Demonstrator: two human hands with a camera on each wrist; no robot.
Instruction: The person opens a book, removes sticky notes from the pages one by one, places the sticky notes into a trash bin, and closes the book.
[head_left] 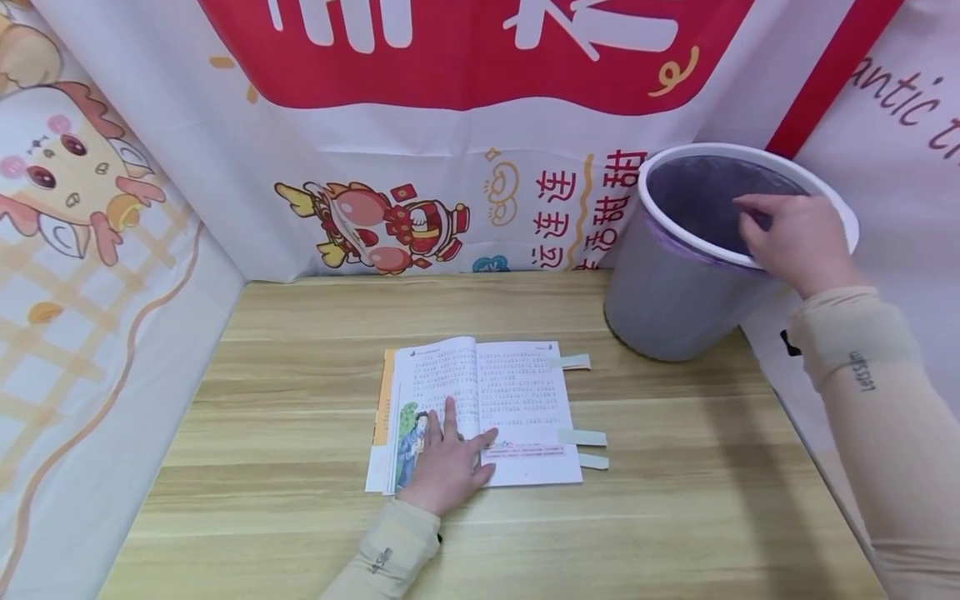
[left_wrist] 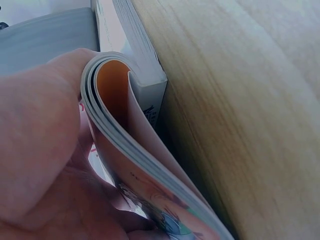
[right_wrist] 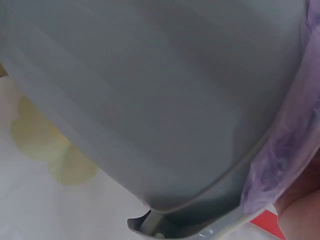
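Observation:
An open book (head_left: 517, 392) lies on the table, with printed text and a coloured picture of a figure on its left page. My left hand (head_left: 446, 471) rests spread across the left page and the fold, its fingers fairly straight. In the left wrist view, the book's pages (left_wrist: 135, 160) bulge in a curve beside that hand. Over the mouth of a grey bin (head_left: 675, 292) is my right hand (head_left: 798, 242), fingers bent and thumb close to the index finger. Whether anything small is between those fingertips cannot be made out.
Pale green tabs (head_left: 583, 437) stick out from the book's right edge. The bin has a white rim (head_left: 720, 150) and a purple liner (right_wrist: 280, 155). Printed cloth (head_left: 420, 142) hangs behind the wooden table (head_left: 300, 533) and at both sides.

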